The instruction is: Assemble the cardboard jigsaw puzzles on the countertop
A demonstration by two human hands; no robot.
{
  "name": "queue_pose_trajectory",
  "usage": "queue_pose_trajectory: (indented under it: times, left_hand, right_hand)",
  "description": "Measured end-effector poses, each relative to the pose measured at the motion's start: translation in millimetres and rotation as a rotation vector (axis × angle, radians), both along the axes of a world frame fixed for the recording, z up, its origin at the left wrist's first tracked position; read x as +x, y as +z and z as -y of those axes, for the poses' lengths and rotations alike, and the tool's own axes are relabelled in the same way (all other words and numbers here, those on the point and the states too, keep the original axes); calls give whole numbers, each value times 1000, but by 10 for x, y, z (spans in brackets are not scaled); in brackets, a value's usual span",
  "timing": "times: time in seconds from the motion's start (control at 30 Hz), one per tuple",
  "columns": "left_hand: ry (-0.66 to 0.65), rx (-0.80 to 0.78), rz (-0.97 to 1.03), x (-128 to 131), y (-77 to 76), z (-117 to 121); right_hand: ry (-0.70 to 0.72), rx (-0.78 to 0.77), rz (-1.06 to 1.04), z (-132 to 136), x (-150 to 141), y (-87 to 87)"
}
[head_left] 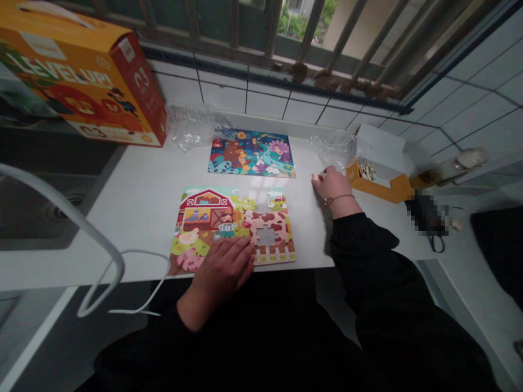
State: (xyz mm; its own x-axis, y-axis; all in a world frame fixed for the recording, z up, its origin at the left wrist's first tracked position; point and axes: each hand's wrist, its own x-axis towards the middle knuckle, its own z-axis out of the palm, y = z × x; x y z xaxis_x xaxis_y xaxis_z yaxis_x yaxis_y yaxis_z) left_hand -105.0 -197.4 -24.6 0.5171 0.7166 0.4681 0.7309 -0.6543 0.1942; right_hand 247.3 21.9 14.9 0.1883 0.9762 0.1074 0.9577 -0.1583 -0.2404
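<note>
A farm jigsaw puzzle [241, 218] with a red barn, a farmer and a brown-patched cow lies on the counter in front of me. Gaps show in it at the cow's body and along the upper right, where the surface below is visible. My left hand [224, 267] lies flat across the puzzle's lower edge, fingers stretched out. To the right of the puzzle, my right hand [332, 186] is low over the counter with its fingers pinched. A small puzzle piece [314, 177] pokes out at its fingertips, mostly hidden by the hand.
Behind the farm scene lies a dark-blue forest puzzle [252, 153]. An open orange-and-white box [382, 182] holding pieces stands right. Clear plastic wrap [190, 128] and a plastic bag [335, 147] lie at the back. An orange carton [81, 76] and white cable [81, 212] are left.
</note>
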Motion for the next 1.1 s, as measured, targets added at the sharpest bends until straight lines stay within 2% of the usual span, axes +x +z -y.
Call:
queue_pose_trajectory:
  times: [0.13,0.27,0.43,0.53,0.6,0.7,0.8,0.93,1.1]
  left_hand:
    - [-2,-3,7,5,22,0]
    - [0,-11,4,14,51,3]
    - [5,5,-2,20,48,3]
    - [3,10,2,22,41,3]
    - [4,-1,3,23,39,5]
    - [14,-16,0,24,38,12]
    - [15,-14,-3,23,35,14]
    - [16,-12,-8,28,45,10]
    - [-8,-12,-67,38,76,13]
  right_hand:
    - [132,-5,-62,-2,91,16]
    - [336,-4,-162,111,71,87]
    - [632,-17,-340,595,-280,232]
    - [802,-127,-407,985,-568,230]
    - [855,-209,-435,1187,-708,162]
    - [924,-196,-463,1343,-798,26]
    - [965,-134,-446,1374,-797,-49]
    - [998,-121,-414,1379,-791,-47]
    - [1074,14,-405,1410,-797,-101]
